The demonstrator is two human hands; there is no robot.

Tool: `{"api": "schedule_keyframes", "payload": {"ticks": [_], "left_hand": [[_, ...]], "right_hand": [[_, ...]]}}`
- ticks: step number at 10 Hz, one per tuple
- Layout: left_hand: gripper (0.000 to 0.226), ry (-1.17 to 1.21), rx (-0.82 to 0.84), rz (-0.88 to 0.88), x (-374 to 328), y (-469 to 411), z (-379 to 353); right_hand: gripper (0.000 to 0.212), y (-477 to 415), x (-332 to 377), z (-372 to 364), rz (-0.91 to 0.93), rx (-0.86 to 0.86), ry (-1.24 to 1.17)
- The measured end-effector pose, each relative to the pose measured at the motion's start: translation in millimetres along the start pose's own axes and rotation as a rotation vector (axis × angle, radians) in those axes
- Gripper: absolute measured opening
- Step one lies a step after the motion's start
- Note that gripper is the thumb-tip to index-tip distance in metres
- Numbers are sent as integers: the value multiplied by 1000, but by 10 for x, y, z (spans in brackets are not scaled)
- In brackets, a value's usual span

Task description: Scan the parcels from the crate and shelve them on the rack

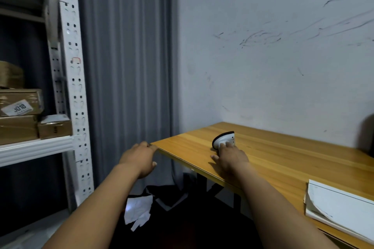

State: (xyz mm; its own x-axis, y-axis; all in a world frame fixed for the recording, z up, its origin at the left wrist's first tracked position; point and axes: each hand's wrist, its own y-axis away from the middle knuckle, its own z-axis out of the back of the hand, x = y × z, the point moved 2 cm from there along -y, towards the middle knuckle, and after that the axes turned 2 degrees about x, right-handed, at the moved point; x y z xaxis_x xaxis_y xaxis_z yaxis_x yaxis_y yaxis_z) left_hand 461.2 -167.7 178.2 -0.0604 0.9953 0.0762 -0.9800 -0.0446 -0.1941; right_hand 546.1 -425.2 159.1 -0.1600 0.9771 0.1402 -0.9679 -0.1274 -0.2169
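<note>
On wooden table (pixel 283 153): scanner (pixel 223 140), papers (pixel 342 208)

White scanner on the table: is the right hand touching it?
Touching: the head view shows the right hand resting its fingers on the white scanner.

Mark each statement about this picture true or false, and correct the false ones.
1. Cardboard parcels sit on the rack. True.
2. The right hand touches the scanner. True.
3. The scanner lies on the rack. False: it lies on the wooden table.
4. The left hand grips a parcel. False: it holds nothing and hangs near the table's corner.
</note>
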Motion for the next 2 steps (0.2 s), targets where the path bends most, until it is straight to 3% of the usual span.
{"api": "schedule_keyframes", "payload": {"ticks": [2], "left_hand": [[60,-4,-36,48,286,431,404]], "right_hand": [[58,245,415,439,66,-41,53]]}}
